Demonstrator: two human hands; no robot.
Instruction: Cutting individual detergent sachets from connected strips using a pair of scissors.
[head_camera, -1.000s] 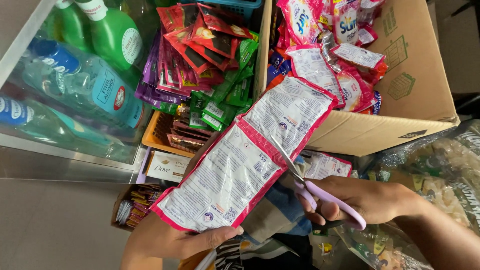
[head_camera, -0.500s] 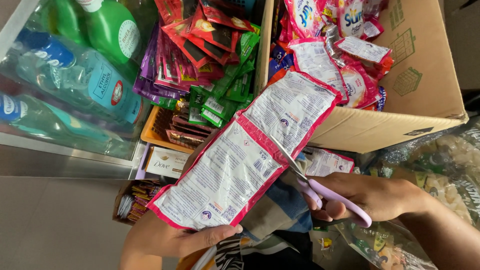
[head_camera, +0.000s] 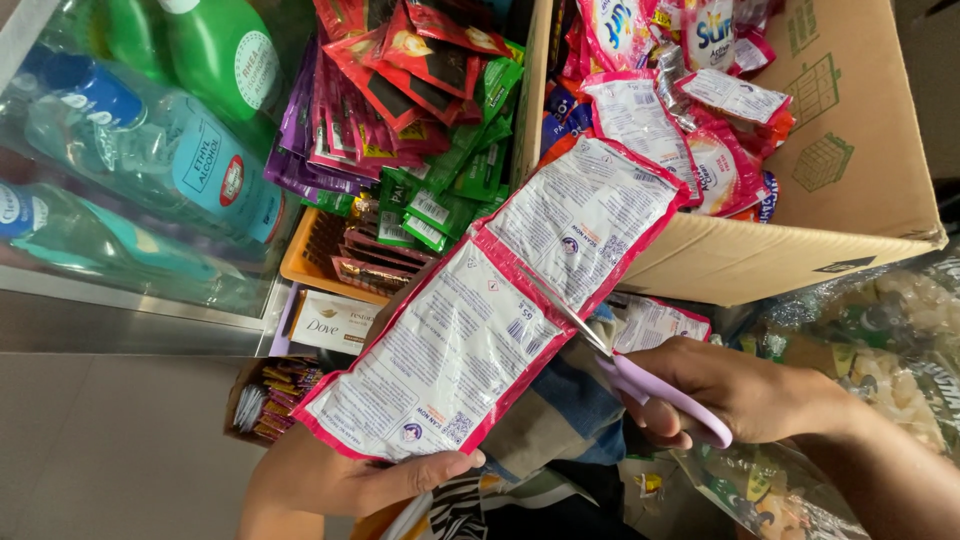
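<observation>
My left hand (head_camera: 350, 478) holds the lower end of a strip of joined sachets (head_camera: 500, 300), white with pink edges, back side up. The strip slants up to the right toward a cardboard box (head_camera: 800, 240). My right hand (head_camera: 730, 395) grips scissors (head_camera: 640, 375) with pale purple handles. Their metal blades lie on the seam between the two sachets, near the strip's right edge.
The cardboard box holds several pink and white sachets (head_camera: 690, 120). Left of it hang red, purple and green sachet strips (head_camera: 400, 110) over an orange basket (head_camera: 310, 265). Green and blue bottles (head_camera: 170, 130) lie at left. Bagged goods (head_camera: 880, 340) sit at right.
The scissor blades have pushed a little further along the seam between the sachets. Both hands keep their hold, and the view has shifted slightly.
</observation>
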